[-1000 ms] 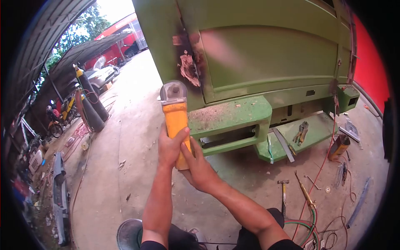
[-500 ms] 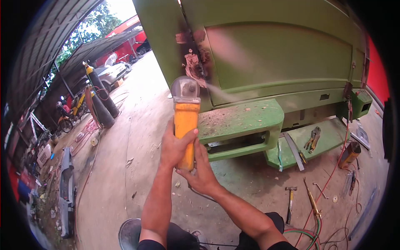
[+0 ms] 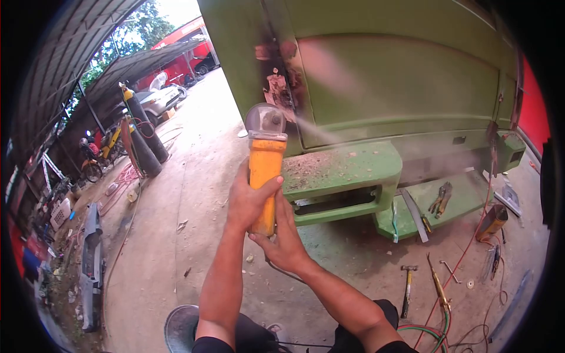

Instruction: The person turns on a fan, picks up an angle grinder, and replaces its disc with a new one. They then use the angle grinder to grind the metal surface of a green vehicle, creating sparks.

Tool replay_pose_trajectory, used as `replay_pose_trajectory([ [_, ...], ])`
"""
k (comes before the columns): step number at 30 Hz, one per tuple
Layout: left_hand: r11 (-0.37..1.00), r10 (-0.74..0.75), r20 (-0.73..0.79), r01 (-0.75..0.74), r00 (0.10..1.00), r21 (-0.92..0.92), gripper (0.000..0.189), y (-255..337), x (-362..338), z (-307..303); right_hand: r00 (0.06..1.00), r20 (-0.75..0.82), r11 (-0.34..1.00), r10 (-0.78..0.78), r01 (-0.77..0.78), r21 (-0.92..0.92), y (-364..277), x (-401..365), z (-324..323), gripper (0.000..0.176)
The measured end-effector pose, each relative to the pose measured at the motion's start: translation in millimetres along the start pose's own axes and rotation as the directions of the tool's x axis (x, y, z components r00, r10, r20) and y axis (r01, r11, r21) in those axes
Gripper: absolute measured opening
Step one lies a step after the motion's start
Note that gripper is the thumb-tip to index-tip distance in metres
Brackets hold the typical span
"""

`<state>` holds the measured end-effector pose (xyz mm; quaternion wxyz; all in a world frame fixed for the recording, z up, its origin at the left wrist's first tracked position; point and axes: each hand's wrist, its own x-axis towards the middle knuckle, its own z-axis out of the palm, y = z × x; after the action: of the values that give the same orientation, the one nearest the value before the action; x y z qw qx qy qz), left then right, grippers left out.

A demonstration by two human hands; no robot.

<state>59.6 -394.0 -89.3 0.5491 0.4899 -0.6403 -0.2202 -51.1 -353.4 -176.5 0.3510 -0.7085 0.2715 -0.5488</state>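
Observation:
A yellow angle grinder point(image 3: 266, 162) is held upright by both hands, its round disc at the top. My left hand point(image 3: 248, 203) wraps around the middle of its body, thumb across the front. Lower down, my right hand point(image 3: 287, 244) grips the rear end, where the cord trails off. The disc is at the lower edge of a scraped, blackened patch point(image 3: 278, 88) on a green metal vehicle body point(image 3: 406, 82); whether it touches cannot be told. Flakes and chips lie on the green step point(image 3: 353, 167) beside the grinder.
On the lower green step lie pliers point(image 3: 440, 199) and a long flat blade point(image 3: 414, 215). A hammer point(image 3: 407, 288), a brass torch point(image 3: 438, 285) and hoses point(image 3: 432, 330) are on the floor at right. Gas cylinders point(image 3: 144, 147) stand at left, near a loose bumper point(image 3: 92, 265).
The view has shifted slightly, and the grinder sits a little further right and higher in it. More dust hangs over the lower panel and step. Both hands keep their grip.

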Motion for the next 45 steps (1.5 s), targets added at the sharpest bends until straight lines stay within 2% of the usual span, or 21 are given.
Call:
replay_pose_trajectory([
  [3,1.0,0.026,-0.013,-0.026,1.0,-0.001,0.062,6,12,-4,0.996,-0.006,0.995,-0.086,0.085,-0.042,1,14,-3,0.107],
  [8,0.992,0.05,-0.031,-0.053,0.998,-0.113,0.062,22,21,-14,0.996,-0.006,0.996,-0.086,0.085,-0.04,-14,28,3,0.107],
  [10,0.994,0.034,0.014,-0.035,0.999,0.099,0.064,10,16,-17,0.996,-0.026,0.995,-0.09,0.089,-0.048,-14,20,11,0.108],
  [11,0.99,0.037,0.04,-0.042,0.999,0.136,0.067,11,11,-16,0.998,-0.047,0.998,-0.051,0.049,-0.036,-12,13,14,0.108],
  [13,0.99,0.021,0.028,-0.024,0.999,0.136,0.068,4,6,-12,0.998,-0.068,1.0,-0.009,0.007,-0.025,-7,9,17,0.108],
  [18,0.989,0.018,0.0,-0.018,1.0,0.147,0.078,12,17,-13,0.997,-0.049,0.998,-0.063,0.061,-0.035,-10,22,8,0.109],
  [20,0.999,0.049,-0.012,-0.049,0.999,-0.004,0.081,14,22,-16,0.998,-0.039,0.996,-0.049,0.046,-0.073,-16,26,8,0.109],
  [21,0.999,0.05,-0.012,-0.05,0.999,-0.006,0.081,14,21,-19,0.999,-0.032,0.993,-0.035,0.031,-0.111,-19,27,9,0.108],
  [23,0.991,-0.022,0.03,0.018,0.999,0.133,0.081,11,15,-22,0.997,-0.064,0.995,-0.04,0.034,-0.098,-17,16,18,0.108],
  [24,0.992,-0.017,0.032,0.013,0.999,0.129,0.081,7,13,-20,0.994,-0.095,0.996,-0.044,0.036,-0.083,-16,11,20,0.108],
  [26,0.992,0.037,0.036,-0.041,0.999,0.119,0.08,-1,7,-13,0.995,-0.095,0.997,-0.012,0.004,-0.077,-12,6,19,0.108],
  [28,0.996,0.023,0.015,-0.025,1.0,0.086,0.079,2,10,-10,0.995,-0.1,0.997,0.018,-0.026,-0.072,-11,8,15,0.107],
  [30,0.999,0.002,-0.004,-0.002,1.0,0.049,0.078,9,13,-8,0.997,-0.063,0.994,-0.033,0.027,-0.102,-11,17,7,0.107],
  [33,0.994,0.072,-0.046,-0.068,0.996,0.083,0.075,16,27,-13,0.994,-0.011,0.984,-0.105,0.103,-0.144,-18,32,-2,0.107],
  [35,0.984,0.068,-0.05,-0.075,0.996,-0.164,0.073,13,34,-20,0.995,-0.025,0.989,-0.094,0.09,-0.121,-23,40,5,0.107],
  [36,0.984,0.063,-0.053,-0.071,0.997,-0.163,0.073,14,33,-22,0.997,-0.027,0.992,-0.077,0.074,-0.102,-25,42,9,0.108],
  [38,0.996,0.085,0.004,-0.085,0.996,-0.017,0.073,21,32,-24,0.997,-0.059,0.995,-0.052,0.047,-0.088,-25,37,14,0.108],
  [39,0.996,0.09,0.002,-0.09,0.996,-0.014,0.073,21,31,-23,0.995,-0.098,0.997,-0.024,0.017,-0.072,-24,34,17,0.109],
  [41,0.984,0.103,-0.007,-0.101,0.995,0.146,0.072,17,23,-15,0.994,-0.102,0.998,-0.022,0.015,-0.067,-17,28,15,0.109],
  [45,0.987,0.057,0.011,-0.058,0.998,0.147,0.068,9,15,-10,0.998,-0.059,0.997,-0.01,0.005,-0.08,-7,22,9,0.109],
])
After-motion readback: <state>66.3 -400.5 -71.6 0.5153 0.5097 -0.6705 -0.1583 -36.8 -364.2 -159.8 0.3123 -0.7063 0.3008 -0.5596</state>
